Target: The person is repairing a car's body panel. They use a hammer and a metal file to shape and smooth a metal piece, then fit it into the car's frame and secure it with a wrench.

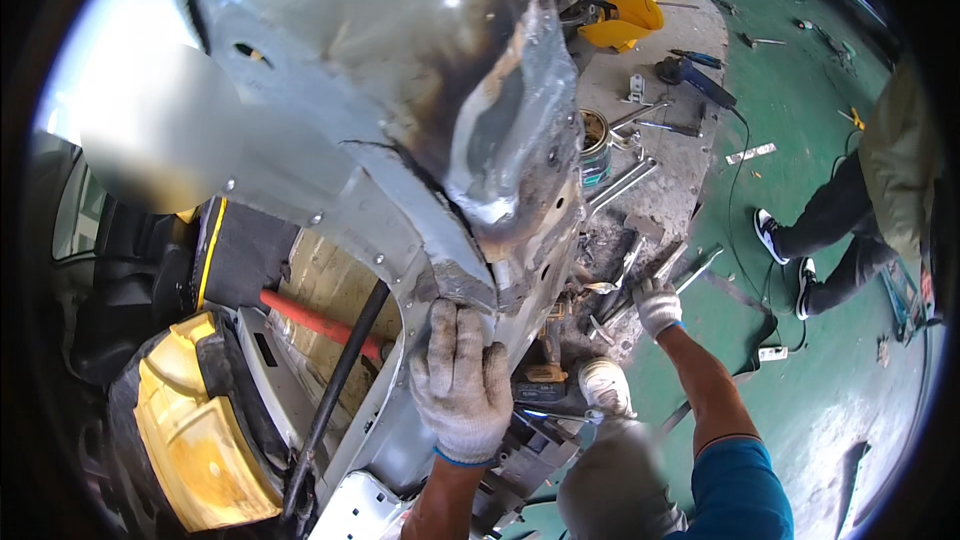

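My left hand (460, 385), in a pale knit glove, rests on the grey metal car panel (340, 190), fingers stretched out over a patched seam below a scorched, dented area. My gloved right hand (657, 305) is down among loose metal tools on the grey work surface (690, 30); its fingers are curled on something I cannot make out. Near it lie long steel bars (695, 270) and spanners (620, 180). A cordless drill (548, 370) sits between my hands, partly behind the panel. An open tin (595, 140) stands beside the panel.
Another person's legs (830, 220) are on the green floor at right, amid cords and scattered tools. A blue power tool (700, 80) and yellow scoop (620, 22) lie farther back. At left are a red bar (320, 320), black hose and yellow padded part (200, 420).
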`<action>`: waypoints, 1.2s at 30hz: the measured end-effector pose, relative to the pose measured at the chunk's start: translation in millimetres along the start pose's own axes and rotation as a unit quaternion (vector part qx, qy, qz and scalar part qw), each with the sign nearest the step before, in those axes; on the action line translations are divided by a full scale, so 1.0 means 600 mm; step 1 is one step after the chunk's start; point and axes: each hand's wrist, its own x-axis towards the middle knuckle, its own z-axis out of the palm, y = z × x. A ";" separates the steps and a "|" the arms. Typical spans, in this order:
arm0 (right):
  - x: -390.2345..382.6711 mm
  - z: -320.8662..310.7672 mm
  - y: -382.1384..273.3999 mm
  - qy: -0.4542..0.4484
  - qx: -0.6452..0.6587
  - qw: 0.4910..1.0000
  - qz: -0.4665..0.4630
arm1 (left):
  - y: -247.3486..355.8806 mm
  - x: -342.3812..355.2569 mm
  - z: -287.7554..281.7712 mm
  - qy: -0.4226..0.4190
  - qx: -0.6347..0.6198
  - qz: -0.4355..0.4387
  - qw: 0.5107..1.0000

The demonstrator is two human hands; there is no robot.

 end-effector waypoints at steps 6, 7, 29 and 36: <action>0.007 0.014 0.030 0.052 0.012 0.998 -0.010 | -0.003 -0.002 0.006 0.026 0.014 0.004 1.000; 0.010 0.019 0.028 0.104 0.004 0.993 -0.057 | -0.004 -0.002 0.007 0.024 0.017 0.004 1.000; -0.284 -0.669 0.040 -0.059 0.384 0.921 0.018 | -0.004 0.002 0.000 0.091 0.028 0.008 0.995; -0.246 -0.955 -0.081 0.176 0.308 0.915 -0.191 | -0.004 -0.004 0.003 0.063 0.014 -0.024 0.998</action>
